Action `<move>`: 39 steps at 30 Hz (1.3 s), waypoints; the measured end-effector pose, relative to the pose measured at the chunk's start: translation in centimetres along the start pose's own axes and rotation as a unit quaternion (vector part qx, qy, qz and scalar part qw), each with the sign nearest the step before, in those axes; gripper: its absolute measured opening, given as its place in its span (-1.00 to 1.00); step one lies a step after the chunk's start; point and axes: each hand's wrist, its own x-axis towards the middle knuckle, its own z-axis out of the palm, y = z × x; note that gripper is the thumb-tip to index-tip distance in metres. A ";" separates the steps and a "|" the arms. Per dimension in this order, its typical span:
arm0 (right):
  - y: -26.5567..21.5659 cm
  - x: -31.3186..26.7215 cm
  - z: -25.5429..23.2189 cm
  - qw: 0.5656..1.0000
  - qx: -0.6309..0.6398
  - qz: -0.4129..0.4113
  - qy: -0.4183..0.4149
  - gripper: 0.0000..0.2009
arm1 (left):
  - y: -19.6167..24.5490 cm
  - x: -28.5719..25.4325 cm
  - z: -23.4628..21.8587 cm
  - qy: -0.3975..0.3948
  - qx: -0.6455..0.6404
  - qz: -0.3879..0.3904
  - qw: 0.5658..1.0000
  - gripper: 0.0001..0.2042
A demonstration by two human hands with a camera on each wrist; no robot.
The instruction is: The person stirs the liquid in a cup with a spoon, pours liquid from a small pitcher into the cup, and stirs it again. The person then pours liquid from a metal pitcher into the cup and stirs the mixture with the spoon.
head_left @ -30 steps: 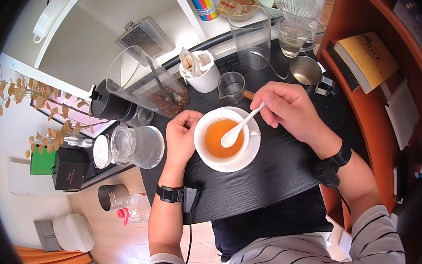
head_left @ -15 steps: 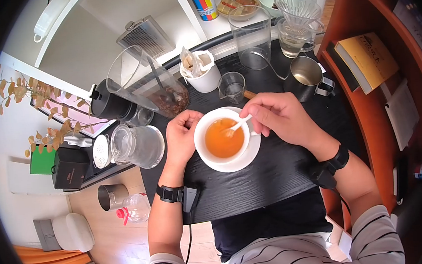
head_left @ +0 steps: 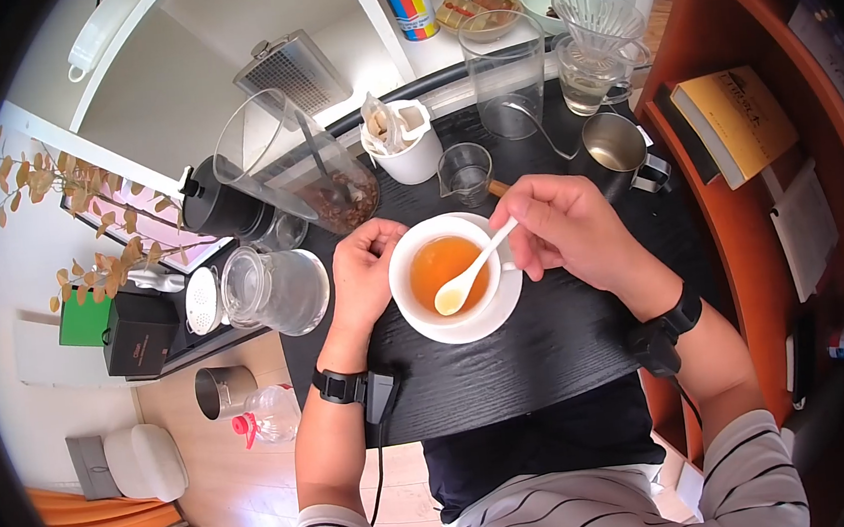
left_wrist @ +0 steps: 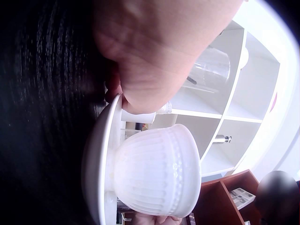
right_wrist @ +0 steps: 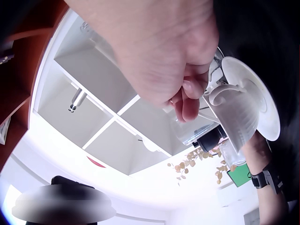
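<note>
A white cup [head_left: 403, 290] of amber liquid [head_left: 430, 263] stands on a white saucer [head_left: 510, 308]. My left hand [head_left: 361, 274] holds the saucer's left edge with curled fingers; in the left wrist view, this hand [left_wrist: 145, 51] meets the rim beside the ribbed cup [left_wrist: 154, 171]. Between thumb and fingers, my right hand [head_left: 572, 230] pinches the handle of a white spoon [head_left: 482, 261], whose bowl is over the near part of the cup's inside. The right wrist view shows curled fingertips of the right hand [right_wrist: 164, 51] near the cup's handle [right_wrist: 225, 93].
Behind the cup are a small glass pitcher [head_left: 464, 171], a white filter holder [head_left: 407, 154] and a tall glass [head_left: 507, 85]. A lidded glass jar [head_left: 279, 291] stands left, a metal jug [head_left: 615, 146] back right. Shelves [head_left: 722, 137] border the right side.
The right hand moved left and then back right. The spoon's bowl, dipped in the liquid half a second ago, shows again, nearer the cup's front. The left hand stays at the saucer.
</note>
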 end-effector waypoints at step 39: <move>0.3 0.0 -0.3 0.998 -0.056 0.006 0.002 -0.75 | 0.5 -0.1 0.0 0.001 0.002 -0.003 1.000 -0.86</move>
